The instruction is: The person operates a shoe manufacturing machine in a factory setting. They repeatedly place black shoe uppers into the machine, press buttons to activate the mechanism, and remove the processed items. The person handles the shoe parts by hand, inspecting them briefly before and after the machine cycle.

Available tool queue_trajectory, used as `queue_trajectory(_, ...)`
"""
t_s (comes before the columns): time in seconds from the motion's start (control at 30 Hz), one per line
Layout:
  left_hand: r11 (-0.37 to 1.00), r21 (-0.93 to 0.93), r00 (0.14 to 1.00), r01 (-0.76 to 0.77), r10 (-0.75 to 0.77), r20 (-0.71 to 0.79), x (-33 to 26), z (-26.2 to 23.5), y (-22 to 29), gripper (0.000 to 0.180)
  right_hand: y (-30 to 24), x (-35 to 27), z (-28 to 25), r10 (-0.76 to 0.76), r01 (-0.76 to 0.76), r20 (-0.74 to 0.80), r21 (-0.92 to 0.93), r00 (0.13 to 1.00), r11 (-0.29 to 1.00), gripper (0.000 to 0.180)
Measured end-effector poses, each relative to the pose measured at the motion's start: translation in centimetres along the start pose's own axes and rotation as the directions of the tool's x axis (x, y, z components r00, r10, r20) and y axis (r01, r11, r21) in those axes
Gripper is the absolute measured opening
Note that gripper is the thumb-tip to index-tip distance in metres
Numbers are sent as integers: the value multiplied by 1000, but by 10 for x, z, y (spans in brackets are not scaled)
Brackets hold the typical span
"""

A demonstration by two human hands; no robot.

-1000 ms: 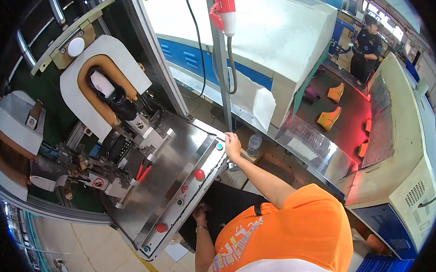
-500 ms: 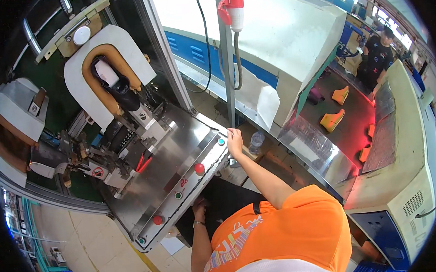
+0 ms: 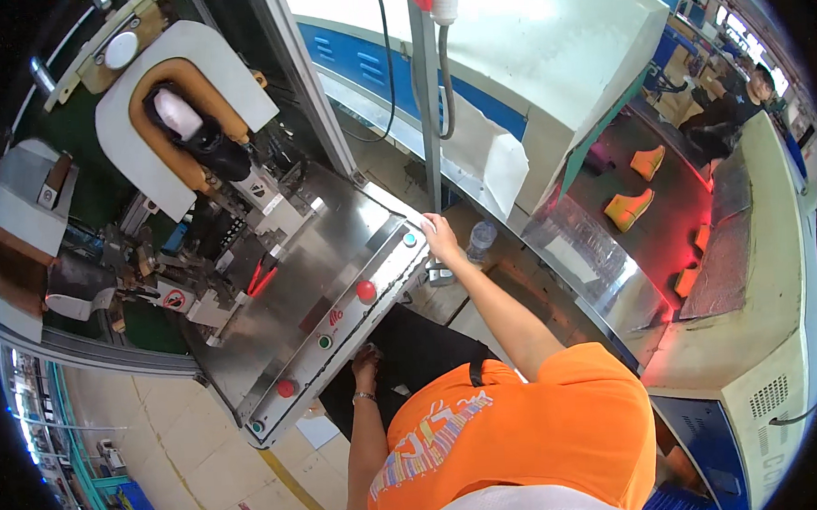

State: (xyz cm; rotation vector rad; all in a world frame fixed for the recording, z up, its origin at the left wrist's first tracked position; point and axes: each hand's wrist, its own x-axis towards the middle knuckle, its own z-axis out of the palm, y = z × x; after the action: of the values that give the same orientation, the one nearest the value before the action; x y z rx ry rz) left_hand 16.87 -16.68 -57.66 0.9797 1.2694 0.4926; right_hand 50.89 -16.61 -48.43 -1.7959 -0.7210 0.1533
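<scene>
Now the co-worker leans lower at upper right; mid-frame, the right hand still rests on the control panel, fingers half-curled; the left hand's grip I cannot tell.

Belt: two yellow-orange boots, apart; red glow along edge. Person nearby. Clear bottle.
</scene>
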Motion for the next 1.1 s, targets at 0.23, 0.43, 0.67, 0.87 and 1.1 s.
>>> queue_trajectory(0.23, 982, -182, 995, -54, 69, 76, 16, -34, -31, 29, 86, -10, -150, -132, 47, -369, -232, 920, 972, 14)
queue_trajectory(0.43, 914, -307, 963, 265, -232, 138, 34, -37, -19, 34, 134, -64, -363, -99, -546, -869, -389, 484, 742, 27)
queue_trajectory(0.67, 222, -931, 951, 288, 45, 305, 22, -98, 0, 27, 221, -74, -520, 380, -697, -903, 140, 202, 703, 35)
queue_trajectory(0.87, 28, -999, 998, 34, -51, 32, 4, -120, 21, 31, 215, -57, -505, 297, -857, -818, -396, 492, 329, 34)
queue_trajectory(1.1, 190, -973, 972, -131, -167, -163, 16, -106, 31, 40, 248, -40, -539, 255, -87, -180, -937, 950, -337, 23)
